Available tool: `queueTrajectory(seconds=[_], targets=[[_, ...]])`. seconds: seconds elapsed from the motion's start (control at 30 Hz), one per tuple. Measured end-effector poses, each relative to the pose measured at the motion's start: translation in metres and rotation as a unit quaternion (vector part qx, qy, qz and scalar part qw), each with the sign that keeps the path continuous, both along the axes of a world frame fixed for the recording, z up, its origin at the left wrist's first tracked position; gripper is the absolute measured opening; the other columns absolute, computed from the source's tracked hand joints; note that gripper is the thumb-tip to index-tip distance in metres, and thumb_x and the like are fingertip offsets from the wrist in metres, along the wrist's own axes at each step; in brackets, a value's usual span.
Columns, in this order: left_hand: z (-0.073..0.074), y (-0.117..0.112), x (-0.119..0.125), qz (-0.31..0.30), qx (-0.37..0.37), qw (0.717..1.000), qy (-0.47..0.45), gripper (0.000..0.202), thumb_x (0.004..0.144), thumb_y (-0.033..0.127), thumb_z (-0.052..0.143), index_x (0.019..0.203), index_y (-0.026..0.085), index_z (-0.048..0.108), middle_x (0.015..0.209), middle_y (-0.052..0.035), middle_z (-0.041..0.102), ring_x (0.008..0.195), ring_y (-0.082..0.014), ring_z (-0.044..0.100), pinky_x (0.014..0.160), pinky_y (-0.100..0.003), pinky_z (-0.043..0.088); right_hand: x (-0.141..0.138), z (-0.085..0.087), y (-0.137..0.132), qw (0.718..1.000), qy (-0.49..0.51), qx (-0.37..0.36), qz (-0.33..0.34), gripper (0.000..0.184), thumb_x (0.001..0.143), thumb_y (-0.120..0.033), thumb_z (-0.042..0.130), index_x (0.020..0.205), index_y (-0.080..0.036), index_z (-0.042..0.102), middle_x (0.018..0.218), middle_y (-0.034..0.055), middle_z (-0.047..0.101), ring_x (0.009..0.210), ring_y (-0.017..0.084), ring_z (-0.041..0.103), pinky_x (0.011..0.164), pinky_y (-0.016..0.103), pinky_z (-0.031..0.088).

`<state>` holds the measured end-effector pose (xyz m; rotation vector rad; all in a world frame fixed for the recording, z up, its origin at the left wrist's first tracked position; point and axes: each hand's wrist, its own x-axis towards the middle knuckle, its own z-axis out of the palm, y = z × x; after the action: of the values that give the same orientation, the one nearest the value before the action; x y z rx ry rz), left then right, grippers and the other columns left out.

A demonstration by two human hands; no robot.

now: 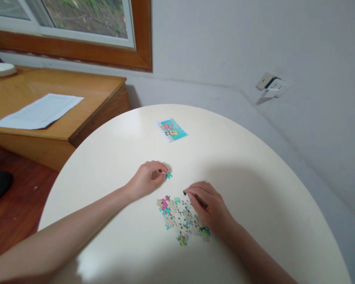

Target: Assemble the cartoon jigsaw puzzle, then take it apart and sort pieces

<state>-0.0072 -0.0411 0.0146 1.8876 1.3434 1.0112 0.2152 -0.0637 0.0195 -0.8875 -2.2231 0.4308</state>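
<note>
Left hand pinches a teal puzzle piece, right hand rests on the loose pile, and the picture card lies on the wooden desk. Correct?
Not quite. The head view shows the picture card on the round table, beyond both hands, not on the wooden desk. The rest stands: the left hand pinches the teal puzzle piece and the right hand rests on the loose pile.

Piece pile (179, 219) sits on the table (254, 177) near its front edge, right hand (208, 209) on the pile's right side, left hand (146, 179) behind-left pinching a single piece (168, 175), card (172, 129) further back, desk (91, 90) with paper sheet (40, 111) left of table.
</note>
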Motion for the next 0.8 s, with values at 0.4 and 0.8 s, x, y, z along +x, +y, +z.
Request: queueTrajectory(seconds=[0.4, 0.8], targets=[[-0.0017, 0.0002, -0.0045, -0.063, 0.069, 0.986, 0.140, 0.026, 0.082, 0.017, 0.056, 0.102, 0.025, 0.068, 0.102, -0.0057, 0.063, 0.094, -0.0212, 0.056, 0.086, -0.041, 0.041, -0.0026, 0.0060, -0.0072, 0.994, -0.090, 0.007, 0.053, 0.006, 0.078, -0.015, 0.058, 0.079, -0.020, 0.058, 0.078, 0.0024, 0.062, 0.077, 0.017, 0.054, 0.076, 0.032, 0.037], [-0.0045, 0.0002, -0.0036, -0.053, 0.060, 0.979, 0.187, 0.025, 0.083, 0.018, 0.056, 0.105, 0.024, 0.066, 0.106, -0.0069, 0.059, 0.100, -0.0229, 0.052, 0.086, -0.042, 0.039, -0.0042, 0.0085, -0.0088, 0.995, -0.073, 0.021, 0.060, 0.008, 0.081, -0.013, 0.054, 0.079, -0.019, 0.058, 0.080, 0.0033, 0.063, 0.079, 0.016, 0.055, 0.077, 0.031, 0.039]])
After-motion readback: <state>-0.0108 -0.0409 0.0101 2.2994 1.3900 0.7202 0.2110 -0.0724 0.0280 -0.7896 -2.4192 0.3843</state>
